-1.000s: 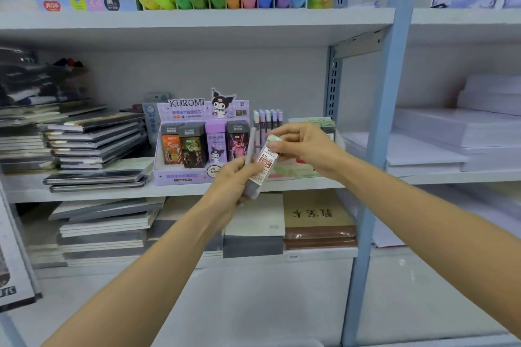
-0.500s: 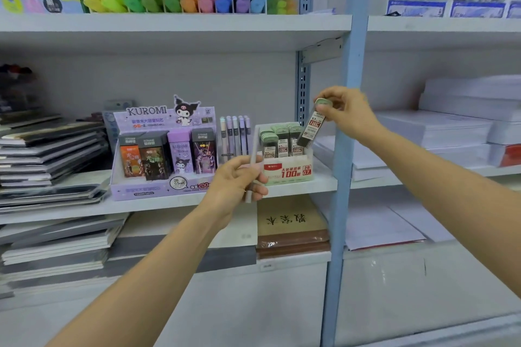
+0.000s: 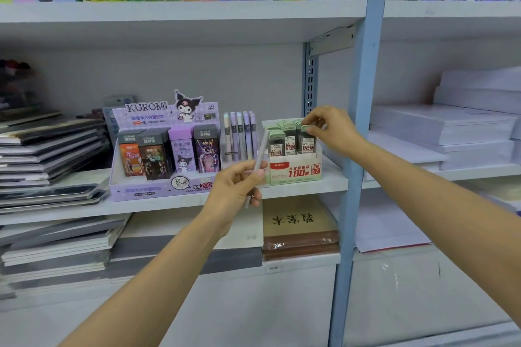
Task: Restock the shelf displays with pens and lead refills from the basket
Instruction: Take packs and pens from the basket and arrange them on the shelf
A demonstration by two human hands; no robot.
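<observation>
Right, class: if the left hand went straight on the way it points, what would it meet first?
Probably the refill box, near its left side; the left hand, gripping a pen, aims there, though depth is unclear.

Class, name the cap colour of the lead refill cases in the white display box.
Pale green, on the lead refill cases; the head view shows it best.

Blue upright (image 3: 363,127) just beside refill box (image 3: 293,172)

Bare left hand (image 3: 235,187), bare right hand (image 3: 334,128)
</observation>
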